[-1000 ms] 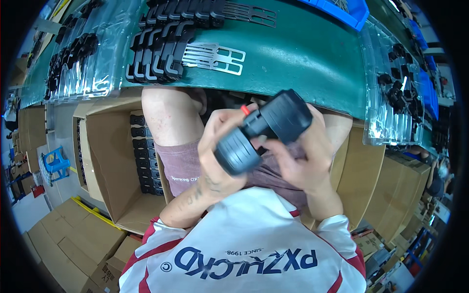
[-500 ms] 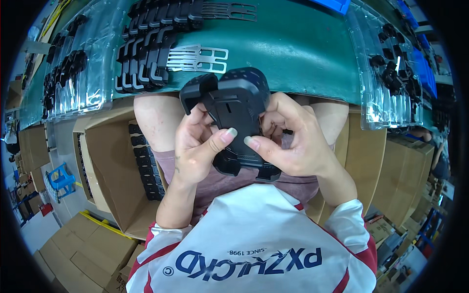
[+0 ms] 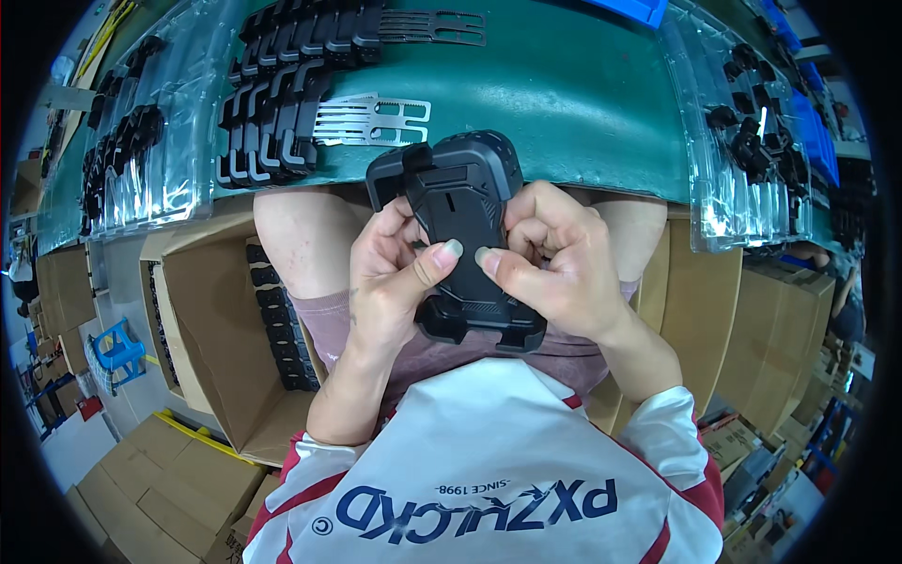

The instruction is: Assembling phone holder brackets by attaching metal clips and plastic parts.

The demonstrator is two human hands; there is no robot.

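Note:
A black phone holder with clamp jaws at its top and bottom ends is held above my lap, in front of the table edge. My left hand grips its left side, thumb pressed on the front face and fingers curled behind. On the opposite side my right hand grips it the same way, its thumb close to the left one. The holder's back and some fingertips are hidden. Beyond it, several similar black holder parts stand in two rows on the green table, with flat slotted metal plates sticking out rightward.
Clear plastic trays with black parts stand on the left and the right of the table. An open cardboard box with rows of black pieces is left of my legs. More cardboard boxes stand at right. A blue stool is farther left.
The phone holder has shifted slightly right and turned a little more upright. Both hands have kept their grip and moved with it.

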